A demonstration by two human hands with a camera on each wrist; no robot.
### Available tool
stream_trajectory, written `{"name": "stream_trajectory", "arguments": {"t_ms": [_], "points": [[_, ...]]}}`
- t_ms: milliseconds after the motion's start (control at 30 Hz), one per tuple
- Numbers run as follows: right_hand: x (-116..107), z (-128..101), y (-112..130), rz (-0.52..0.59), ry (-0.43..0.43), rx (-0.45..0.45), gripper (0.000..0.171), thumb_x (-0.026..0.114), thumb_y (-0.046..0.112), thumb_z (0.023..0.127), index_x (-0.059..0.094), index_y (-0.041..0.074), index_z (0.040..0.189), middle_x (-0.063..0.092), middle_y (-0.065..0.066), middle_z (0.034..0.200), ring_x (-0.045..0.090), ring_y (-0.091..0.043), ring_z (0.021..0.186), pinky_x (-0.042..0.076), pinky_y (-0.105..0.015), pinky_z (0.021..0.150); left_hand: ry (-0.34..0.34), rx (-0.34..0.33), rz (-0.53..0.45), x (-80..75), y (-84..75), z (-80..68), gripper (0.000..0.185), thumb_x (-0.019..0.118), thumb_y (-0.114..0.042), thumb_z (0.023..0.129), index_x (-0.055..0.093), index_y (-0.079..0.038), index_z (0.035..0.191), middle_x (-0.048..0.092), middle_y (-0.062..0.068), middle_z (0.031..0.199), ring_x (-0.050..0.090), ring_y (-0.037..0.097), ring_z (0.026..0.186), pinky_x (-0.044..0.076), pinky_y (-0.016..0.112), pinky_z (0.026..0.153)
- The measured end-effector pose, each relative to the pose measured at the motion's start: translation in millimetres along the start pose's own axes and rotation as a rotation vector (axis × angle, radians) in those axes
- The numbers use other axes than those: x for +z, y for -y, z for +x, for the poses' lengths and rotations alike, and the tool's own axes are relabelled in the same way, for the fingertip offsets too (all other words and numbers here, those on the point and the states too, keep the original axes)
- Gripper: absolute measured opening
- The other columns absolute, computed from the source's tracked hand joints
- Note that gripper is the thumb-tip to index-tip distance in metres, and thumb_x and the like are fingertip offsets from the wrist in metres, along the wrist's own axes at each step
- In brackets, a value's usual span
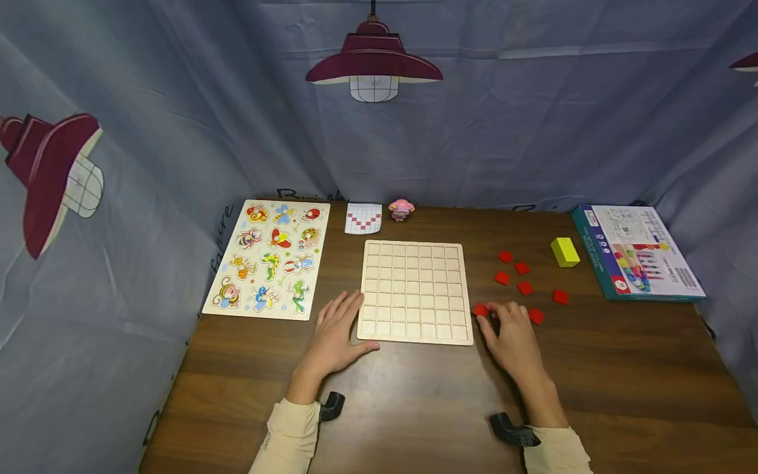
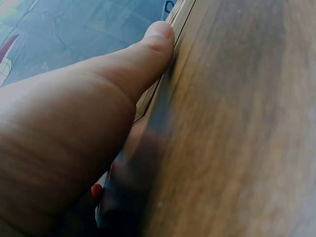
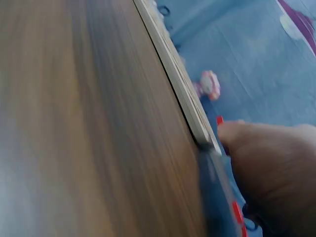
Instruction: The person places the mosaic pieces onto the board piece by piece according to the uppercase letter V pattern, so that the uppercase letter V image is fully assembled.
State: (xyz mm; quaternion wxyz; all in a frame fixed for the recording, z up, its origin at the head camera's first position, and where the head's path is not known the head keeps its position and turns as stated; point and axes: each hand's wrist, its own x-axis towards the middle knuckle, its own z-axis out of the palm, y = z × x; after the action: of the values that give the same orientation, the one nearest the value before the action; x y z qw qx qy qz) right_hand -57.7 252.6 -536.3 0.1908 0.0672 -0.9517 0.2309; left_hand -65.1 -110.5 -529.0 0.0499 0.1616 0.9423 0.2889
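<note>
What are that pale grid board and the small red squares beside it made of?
The pale square grid board looks like unfinished light wood: matte, with thin raised ribs. The small flat red square tiles could be painted wood or plastic; their even colour leaves it open.

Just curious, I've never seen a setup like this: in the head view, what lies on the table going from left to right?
Animal puzzle → left hand → grid board → right hand → yellow block → box.
</note>
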Motion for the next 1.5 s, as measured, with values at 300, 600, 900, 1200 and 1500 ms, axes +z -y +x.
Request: {"name": "stream_trajectory", "arguments": {"t_ms": [300,600,900,1200,1500], "points": [[17,14,41,0.075,0.146,-0.222,0.026,0.081,0.023,0.087,0.073,0.005,0.105,0.056,-0.001,0.087,0.043,-0.016,0.083,0.039,-0.030,0.069,0.001,0.010,0.021,1.0,-0.5,2.1,0.100,0.076,-0.059,0.084,0.032,-0.014,0.161,0.033,0.004,0.167,0.022,0.031,0.158,0.014,0.058,0.126],[33,28,72,0.076,0.259,-0.268,0.022,0.076,0.025,0.092,0.073,0.009,0.106,0.058,0.000,0.090,0.047,-0.017,0.085,0.045,-0.032,0.073,0.002,-0.010,0.016,1.8,-2.2,1.7,0.097,0.076,-0.058,0.084,0.036,-0.013,0.160,0.035,0.004,0.167,0.023,0.031,0.157,0.015,0.057,0.127],[39,30,76,0.066,0.291,-0.259,0.020,0.077,0.022,0.091,0.075,0.012,0.108,0.058,0.003,0.090,0.046,-0.015,0.084,0.045,-0.031,0.073,-0.004,-0.019,0.017,4.7,-0.7,4.2,0.097,0.077,-0.058,0.083,0.037,-0.015,0.159,0.035,0.001,0.167,0.023,0.028,0.157,0.015,0.056,0.127],[40,32,84,0.088,0.261,-0.218,0.017,0.078,0.019,0.087,0.076,0.012,0.103,0.058,0.004,0.086,0.048,-0.014,0.082,0.045,-0.031,0.071,-0.016,-0.035,-0.006,5.3,1.7,4.0,0.097,0.078,-0.058,0.082,0.037,-0.016,0.159,0.036,0.000,0.166,0.024,0.028,0.157,0.015,0.056,0.127],[41,32,87,0.117,0.290,-0.144,0.017,0.078,0.018,0.087,0.075,0.013,0.103,0.062,0.002,0.088,0.053,-0.016,0.085,0.048,-0.033,0.074,-0.016,-0.043,-0.017,3.2,1.5,3.6,0.097,0.078,-0.058,0.082,0.038,-0.017,0.159,0.036,0.001,0.166,0.024,0.028,0.157,0.015,0.056,0.127]]}}
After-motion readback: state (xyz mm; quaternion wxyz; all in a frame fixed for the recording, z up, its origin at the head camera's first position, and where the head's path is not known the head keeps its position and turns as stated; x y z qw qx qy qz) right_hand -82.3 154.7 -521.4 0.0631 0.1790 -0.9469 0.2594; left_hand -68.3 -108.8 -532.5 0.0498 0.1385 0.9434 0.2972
